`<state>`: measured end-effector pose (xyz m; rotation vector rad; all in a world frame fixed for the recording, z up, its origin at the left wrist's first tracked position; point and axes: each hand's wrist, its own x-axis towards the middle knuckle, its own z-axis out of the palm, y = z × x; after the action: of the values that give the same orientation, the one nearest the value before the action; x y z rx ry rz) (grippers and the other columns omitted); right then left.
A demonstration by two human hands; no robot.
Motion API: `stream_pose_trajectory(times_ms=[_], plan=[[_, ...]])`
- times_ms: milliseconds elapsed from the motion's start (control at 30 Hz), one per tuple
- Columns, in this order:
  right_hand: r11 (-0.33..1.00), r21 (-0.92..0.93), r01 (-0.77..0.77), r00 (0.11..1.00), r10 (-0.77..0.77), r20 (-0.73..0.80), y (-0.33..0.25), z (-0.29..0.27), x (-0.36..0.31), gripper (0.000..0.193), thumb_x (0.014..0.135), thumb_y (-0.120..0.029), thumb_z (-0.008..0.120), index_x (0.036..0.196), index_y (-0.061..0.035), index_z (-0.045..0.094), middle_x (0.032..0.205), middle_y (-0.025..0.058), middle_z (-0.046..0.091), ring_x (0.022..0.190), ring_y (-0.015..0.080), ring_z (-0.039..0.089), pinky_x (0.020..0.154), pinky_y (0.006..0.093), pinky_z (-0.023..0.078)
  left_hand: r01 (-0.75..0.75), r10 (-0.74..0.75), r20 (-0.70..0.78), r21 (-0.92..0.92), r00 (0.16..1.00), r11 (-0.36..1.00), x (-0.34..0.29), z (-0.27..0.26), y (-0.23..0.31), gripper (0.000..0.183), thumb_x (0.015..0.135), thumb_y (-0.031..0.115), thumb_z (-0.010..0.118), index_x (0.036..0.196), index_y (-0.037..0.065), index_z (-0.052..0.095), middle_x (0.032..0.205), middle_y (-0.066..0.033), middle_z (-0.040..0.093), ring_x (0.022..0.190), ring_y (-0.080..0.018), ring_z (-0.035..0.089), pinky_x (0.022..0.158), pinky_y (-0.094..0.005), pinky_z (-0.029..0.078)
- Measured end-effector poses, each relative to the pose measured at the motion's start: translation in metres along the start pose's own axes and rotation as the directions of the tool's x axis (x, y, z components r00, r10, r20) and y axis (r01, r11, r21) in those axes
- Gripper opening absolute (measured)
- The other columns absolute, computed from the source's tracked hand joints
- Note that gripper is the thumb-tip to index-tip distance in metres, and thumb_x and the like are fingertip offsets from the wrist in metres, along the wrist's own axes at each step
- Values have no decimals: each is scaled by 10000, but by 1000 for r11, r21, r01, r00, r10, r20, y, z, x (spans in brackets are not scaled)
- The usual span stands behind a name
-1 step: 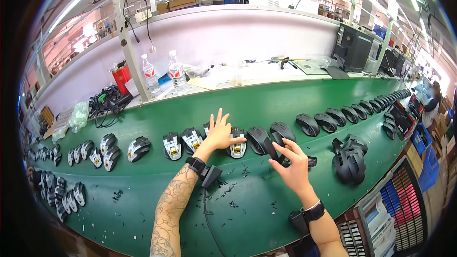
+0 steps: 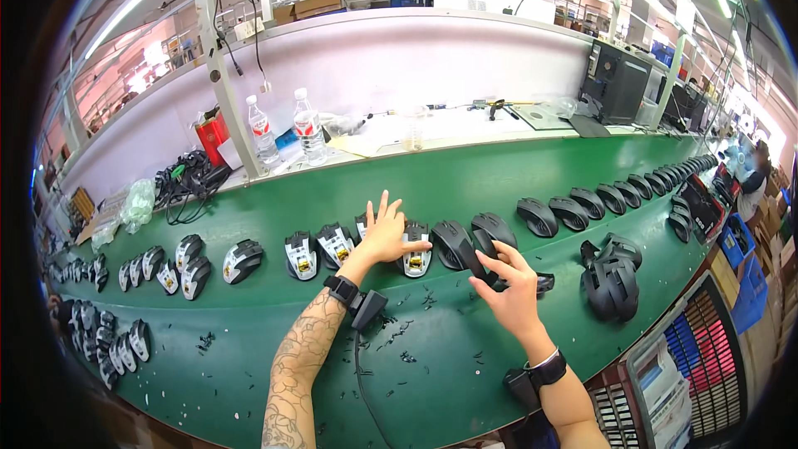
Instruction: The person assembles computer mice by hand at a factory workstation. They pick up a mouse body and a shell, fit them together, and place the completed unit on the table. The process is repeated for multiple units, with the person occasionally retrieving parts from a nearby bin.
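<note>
My left hand [image 2: 384, 234] is open, fingers spread, over a row of computer mice with white-and-black bodies. Its thumb lies across the top of one such mouse [image 2: 416, 261], and another [image 2: 335, 243] sits just left of the hand. With thumb and fingertips, my right hand [image 2: 514, 287] pinches a thin, curved black mouse cover [image 2: 480, 256] standing on edge. Close beside that cover are a black mouse [image 2: 453, 243] and a second black one [image 2: 494, 228] behind. A dark piece [image 2: 544, 284] is partly hidden behind my right hand.
Black mice [image 2: 568, 214] run in a line toward the far right. A pile of black covers [image 2: 611, 283] lies right. Small black bits [image 2: 399, 333] litter the green bench [image 2: 249, 349]. More mice [image 2: 243, 260] stand left. Bottles [image 2: 309, 129] line the back ledge; a crate [image 2: 706, 341] sits front right.
</note>
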<state>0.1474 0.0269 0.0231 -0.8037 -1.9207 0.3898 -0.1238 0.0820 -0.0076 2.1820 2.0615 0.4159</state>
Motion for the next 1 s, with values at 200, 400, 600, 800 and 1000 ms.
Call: stream_pose_trajectory(times_ms=[200,400,600,800,1000], plan=[[981,148,-123,988,135,-76,-11,7,-2,516,682,-70,770,1176,-71,620,1187,148,548,897,210,593,786,323,517,3,-291,-228,-782,929,623,-30,1,43,657,600,129,863,1122,6,483,970,-110,642,869,-189,640,750,-307,519],[941,308,-143,989,151,-2,-19,22,-9,690,692,-169,808,1275,18,489,1174,149,533,900,219,566,765,326,529,158,-308,234,-955,922,-251,-56,-10,80,422,771,171,754,1081,22,511,982,-76,625,874,-177,637,759,-348,536],[992,112,-51,998,54,-20,-15,29,-15,713,638,-207,850,1248,-13,537,1089,126,582,919,195,594,771,325,541,83,-193,167,-921,967,-381,-71,-2,89,321,965,405,433,1078,105,419,1075,-57,535,1010,-167,559,858,-354,476],[996,94,4,999,1,-54,-20,22,-12,659,621,-199,853,1192,-6,586,1074,125,603,920,220,601,792,326,520,14,-238,81,-962,968,-272,-81,-8,99,314,980,388,401,1155,129,372,1112,-62,509,1028,-155,549,846,-307,475],[992,114,-47,997,54,-62,-21,23,-13,639,600,-160,858,1169,-10,608,1078,124,601,929,218,611,805,318,517,-77,-170,-53,-988,984,-135,-86,11,104,389,965,346,448,1212,75,318,1147,-93,474,1046,-143,517,852,-291,460]])
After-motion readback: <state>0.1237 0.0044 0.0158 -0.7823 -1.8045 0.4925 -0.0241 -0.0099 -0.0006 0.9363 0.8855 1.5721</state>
